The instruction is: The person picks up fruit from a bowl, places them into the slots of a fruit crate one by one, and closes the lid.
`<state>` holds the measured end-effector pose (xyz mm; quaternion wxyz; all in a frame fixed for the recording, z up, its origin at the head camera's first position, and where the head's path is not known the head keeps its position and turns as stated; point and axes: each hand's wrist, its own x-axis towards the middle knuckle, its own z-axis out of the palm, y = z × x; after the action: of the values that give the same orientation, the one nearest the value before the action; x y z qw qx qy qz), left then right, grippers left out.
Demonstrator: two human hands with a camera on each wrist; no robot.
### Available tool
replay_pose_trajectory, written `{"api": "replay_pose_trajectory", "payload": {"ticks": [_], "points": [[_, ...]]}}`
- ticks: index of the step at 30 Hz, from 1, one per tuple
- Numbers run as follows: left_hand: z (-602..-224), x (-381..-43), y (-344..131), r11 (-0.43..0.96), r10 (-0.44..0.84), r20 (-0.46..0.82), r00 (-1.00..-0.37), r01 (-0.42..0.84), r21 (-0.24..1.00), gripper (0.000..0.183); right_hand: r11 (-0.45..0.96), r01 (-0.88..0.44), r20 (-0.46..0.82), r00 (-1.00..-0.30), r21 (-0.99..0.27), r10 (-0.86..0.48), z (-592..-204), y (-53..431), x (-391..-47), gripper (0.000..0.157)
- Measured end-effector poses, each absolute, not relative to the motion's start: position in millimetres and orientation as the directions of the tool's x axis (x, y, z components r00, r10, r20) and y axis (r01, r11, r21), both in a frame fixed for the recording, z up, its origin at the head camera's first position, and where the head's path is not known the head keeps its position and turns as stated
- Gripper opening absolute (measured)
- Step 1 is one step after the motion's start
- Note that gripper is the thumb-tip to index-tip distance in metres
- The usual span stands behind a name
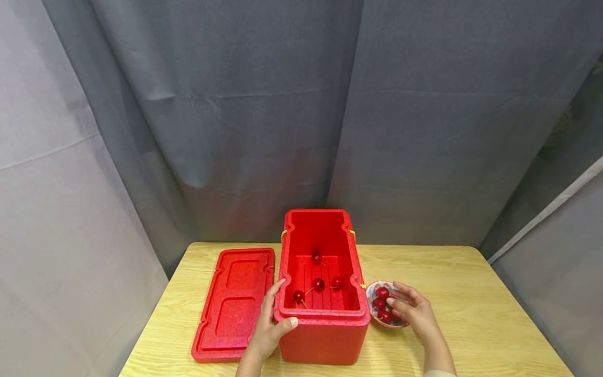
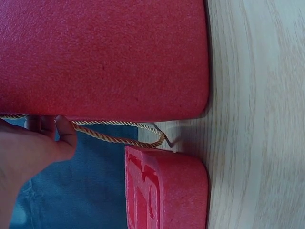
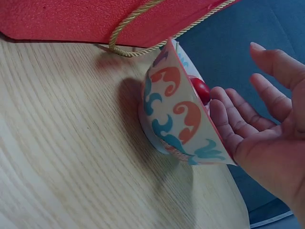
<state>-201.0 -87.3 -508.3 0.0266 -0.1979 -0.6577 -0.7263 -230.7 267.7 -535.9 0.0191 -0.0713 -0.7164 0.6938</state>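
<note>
My left hand [image 1: 268, 332] rests against the near left corner of a red foam box [image 1: 325, 345]. Its fingers lie along the left side and the thumb touches the front below the rim. Inside the box, several dark red cherries with stems lie scattered on the floor, one [image 1: 318, 284] near the middle. Right of the box stands a small bowl [image 3: 164, 102], white outside with orange and teal swirls, with several cherries [image 1: 379, 303] in it. Over the bowl's right side is my right hand [image 1: 414, 311], fingers spread, the lower fingertips close to a cherry [image 3: 201, 89] at the rim.
A red lid [image 1: 235, 309] lies flat on the wooden table [image 1: 471, 314], left of the box. Twisted gold cords [image 3: 126, 36] hang at the box's sides. Grey curtains [image 1: 264, 131] rise behind the table and on both sides.
</note>
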Motion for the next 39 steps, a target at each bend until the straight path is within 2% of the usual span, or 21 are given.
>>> {"api": "replay_pose_trajectory", "payload": {"ticks": [7, 12, 15, 18, 26, 30, 39], "points": [[-508, -201, -87, -0.123, 0.215, 0.323, -0.921, 0.303, 0.945, 0.077, 0.012, 0.047, -0.046, -0.994, -0.999, 0.103, -560, 275, -245, 0.066], [-509, -201, -87, -0.137, 0.213, 0.318, -0.924, 0.294, 0.946, 0.078, -0.031, 0.055, -0.058, -0.993, -0.998, 0.104, -592, 288, -264, 0.085], [-509, -201, -87, -0.139, 0.215, 0.317, -0.924, 0.292, 0.946, 0.077, -0.028, 0.089, -0.092, -0.989, -0.996, 0.116, -598, 288, -270, 0.096], [-509, -201, -87, -0.144, 0.224, 0.321, -0.920, 0.294, 0.945, 0.077, -0.003, 0.130, -0.129, -0.981, -0.991, 0.146, -587, 282, -267, 0.090], [-509, -202, -87, -0.162, 0.227, 0.327, -0.917, 0.295, 0.942, 0.076, 0.092, 0.151, -0.135, -0.978, -0.984, 0.160, -547, 258, -253, 0.056], [-509, -202, -87, -0.164, 0.230, 0.325, -0.917, 0.292, 0.942, 0.077, 0.101, 0.183, -0.164, -0.971, -0.978, 0.172, -547, 255, -255, 0.054], [-508, -200, -87, -0.197, 0.246, 0.313, -0.917, 0.269, 0.943, 0.075, 0.161, 0.149, -0.117, -0.974, -0.976, 0.196, -554, 246, -259, 0.051]]}}
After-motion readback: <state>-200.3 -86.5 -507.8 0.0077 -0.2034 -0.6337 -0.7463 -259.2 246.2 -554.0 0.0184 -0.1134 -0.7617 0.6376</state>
